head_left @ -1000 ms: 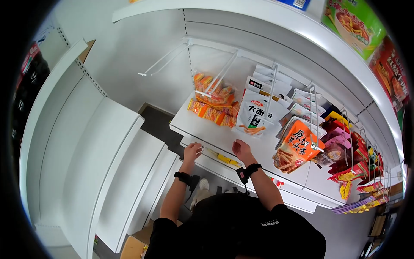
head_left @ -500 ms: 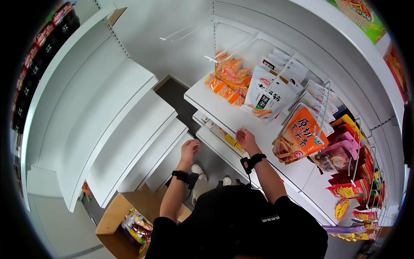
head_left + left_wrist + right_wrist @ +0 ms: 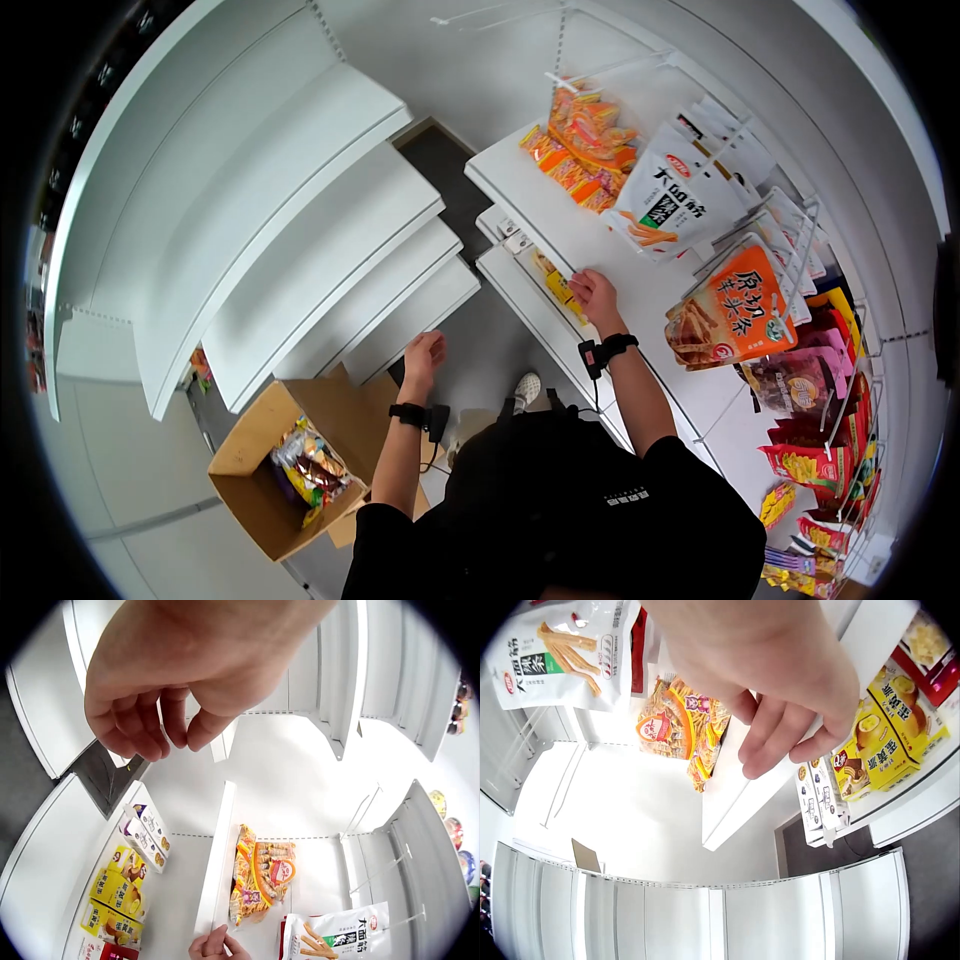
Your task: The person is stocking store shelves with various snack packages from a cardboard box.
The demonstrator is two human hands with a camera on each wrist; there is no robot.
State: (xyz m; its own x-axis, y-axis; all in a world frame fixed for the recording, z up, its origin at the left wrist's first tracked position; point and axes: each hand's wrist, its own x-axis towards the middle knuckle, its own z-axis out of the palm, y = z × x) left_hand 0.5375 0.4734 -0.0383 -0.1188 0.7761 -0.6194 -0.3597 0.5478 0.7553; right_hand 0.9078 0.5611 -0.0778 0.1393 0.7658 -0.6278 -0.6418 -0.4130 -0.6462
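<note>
My left hand (image 3: pixel 424 362) hangs in the air between the two shelf units, its fingers loosely bent and holding nothing, as the left wrist view shows too. My right hand (image 3: pixel 596 297) is at the front edge of the right-hand shelf (image 3: pixel 560 235), fingers relaxed and empty; whether it touches the edge I cannot tell. Beyond it on that shelf lie orange snack bags (image 3: pixel 590 140). A white snack pouch (image 3: pixel 672 200) and an orange pouch (image 3: pixel 735 315) hang from wire hooks. Yellow boxes (image 3: pixel 892 727) stand on the shelf below.
Stepped white shelves (image 3: pixel 330 235) are at the left. An open cardboard box (image 3: pixel 240 440) with assorted snack packets (image 3: pixel 305 465) stands on the floor at lower left. More hanging bags (image 3: pixel 800 385) line the right side, with wire hooks jutting out.
The head view has turned down and left, bringing the cardboard box fully into sight. The left hand has moved slightly away from the right-hand shelf. Both hands remain empty.
</note>
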